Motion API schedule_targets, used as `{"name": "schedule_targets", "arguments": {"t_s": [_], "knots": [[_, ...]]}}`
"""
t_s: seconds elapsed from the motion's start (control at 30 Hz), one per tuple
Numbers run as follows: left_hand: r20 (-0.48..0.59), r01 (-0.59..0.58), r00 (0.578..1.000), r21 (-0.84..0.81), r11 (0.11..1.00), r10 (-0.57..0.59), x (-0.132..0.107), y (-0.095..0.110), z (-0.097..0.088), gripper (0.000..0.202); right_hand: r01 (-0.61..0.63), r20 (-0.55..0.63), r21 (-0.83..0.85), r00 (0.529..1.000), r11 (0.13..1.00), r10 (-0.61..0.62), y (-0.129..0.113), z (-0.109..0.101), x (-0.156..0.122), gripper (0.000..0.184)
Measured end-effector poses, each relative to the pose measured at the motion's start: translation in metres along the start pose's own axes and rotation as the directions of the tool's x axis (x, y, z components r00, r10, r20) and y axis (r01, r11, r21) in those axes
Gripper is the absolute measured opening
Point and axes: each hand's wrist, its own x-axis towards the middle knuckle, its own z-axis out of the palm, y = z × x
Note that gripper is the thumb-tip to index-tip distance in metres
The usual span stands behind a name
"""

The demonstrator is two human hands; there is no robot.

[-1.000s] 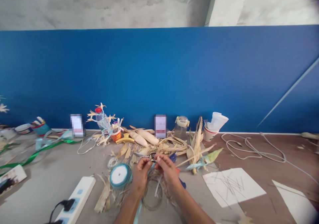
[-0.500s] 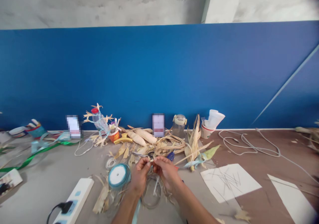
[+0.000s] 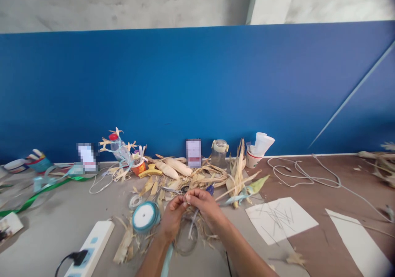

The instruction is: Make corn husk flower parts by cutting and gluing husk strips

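My left hand [image 3: 171, 218] and my right hand [image 3: 204, 207] meet at the fingertips low in the middle of the view. Both are closed in a pinch on a small pale piece, too small to name, that sits between them. A thin pale ribbon strand [image 3: 193, 223] hangs below the pinch over a coil of wire [image 3: 185, 241] on the table. A teal ribbon spool [image 3: 144, 216] lies just left of my left hand. Dried corn husk strips [image 3: 200, 178] are heaped right behind my hands.
A white power strip [image 3: 92, 244] with a black plug lies at the front left. White paper sheet [image 3: 280, 219] with thin sticks lies to the right, another paper sheet [image 3: 358, 240] further right. A glass jar [image 3: 219, 153], cups [image 3: 256, 153], white cable [image 3: 308, 176] and green ribbon [image 3: 40, 190] line the blue wall.
My hands have stayed together in the same pinch, the right fingers shifting slightly over the left. The view has drifted a little to the right and up.
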Motion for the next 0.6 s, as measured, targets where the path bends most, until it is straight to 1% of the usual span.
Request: {"name": "schedule_targets", "arguments": {"t_s": [0.07,0.17,0.3,0.37,0.47,0.53,0.6], "knots": [[0.018,-0.002,1.0,0.039,0.999,0.001,0.0,-0.002,-0.002,0.024,-0.017,-0.043,-0.015,0.999,1.0,0.017,0.001,0.0,0.001,0.02],[0.04,0.007,0.999,0.048,0.999,-0.009,0.001,-0.003,-0.004,0.024,-0.073,-0.103,0.038,0.992,0.997,0.076,0.004,-0.002,0.003,0.019],[0.077,-0.001,0.997,0.058,0.998,-0.003,0.002,-0.003,-0.007,0.022,-0.14,-0.089,0.116,0.985,0.983,0.151,0.007,-0.003,0.006,0.019],[0.069,-0.014,0.998,0.075,0.997,0.009,0.003,-0.004,-0.009,0.023,-0.154,-0.083,0.165,0.982,0.974,0.17,0.007,-0.004,0.006,0.019],[0.035,-0.024,0.999,0.079,0.997,0.021,0.003,-0.002,-0.011,0.027,-0.135,-0.118,0.22,0.98,0.966,0.164,0.006,-0.006,0.007,0.022],[0.012,-0.035,0.999,0.064,0.997,0.035,0.003,0.001,-0.011,0.027,-0.117,-0.132,0.212,0.98,0.97,0.147,0.004,-0.008,0.007,0.024],[-0.018,-0.059,0.998,0.038,0.998,0.06,0.003,0.005,-0.011,0.026,-0.104,-0.13,0.165,0.984,0.981,0.126,0.003,-0.009,0.006,0.025]]}}
